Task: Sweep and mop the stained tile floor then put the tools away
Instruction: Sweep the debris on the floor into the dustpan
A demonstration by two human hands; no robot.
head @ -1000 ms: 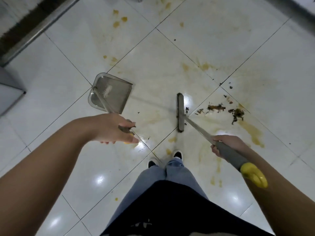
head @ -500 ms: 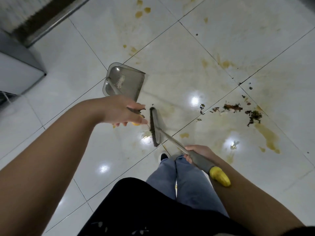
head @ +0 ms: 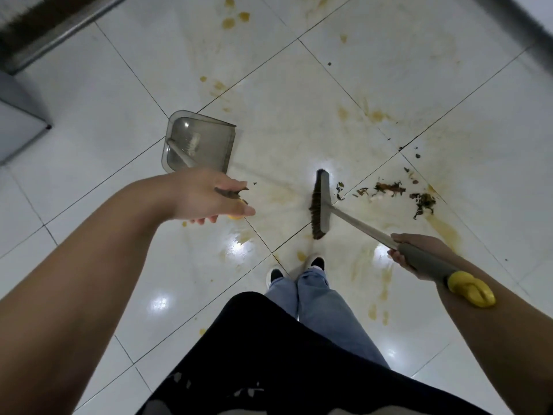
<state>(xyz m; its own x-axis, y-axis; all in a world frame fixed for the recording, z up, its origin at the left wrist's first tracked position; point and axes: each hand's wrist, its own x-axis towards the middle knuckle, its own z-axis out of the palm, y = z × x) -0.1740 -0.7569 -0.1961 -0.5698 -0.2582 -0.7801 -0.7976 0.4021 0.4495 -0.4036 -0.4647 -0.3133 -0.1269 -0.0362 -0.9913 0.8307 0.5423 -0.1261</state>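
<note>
Sweeping is barely begun: the broom (head: 321, 202) is held in the right hand (head: 419, 254), the dustpan (head: 199, 143) handle in the left hand (head: 209, 196); debris (head: 419, 202) and stains (head: 443, 229) remain, mopping undone

Open tile floor (head: 284, 139) lay between the dustpan (head: 199, 142), just beyond the left-hand fingers (head: 236, 209), and the broom head (head: 320, 205). Debris (head: 389, 188) lay right of that head; shoes (head: 317, 262) stood below it.
</note>
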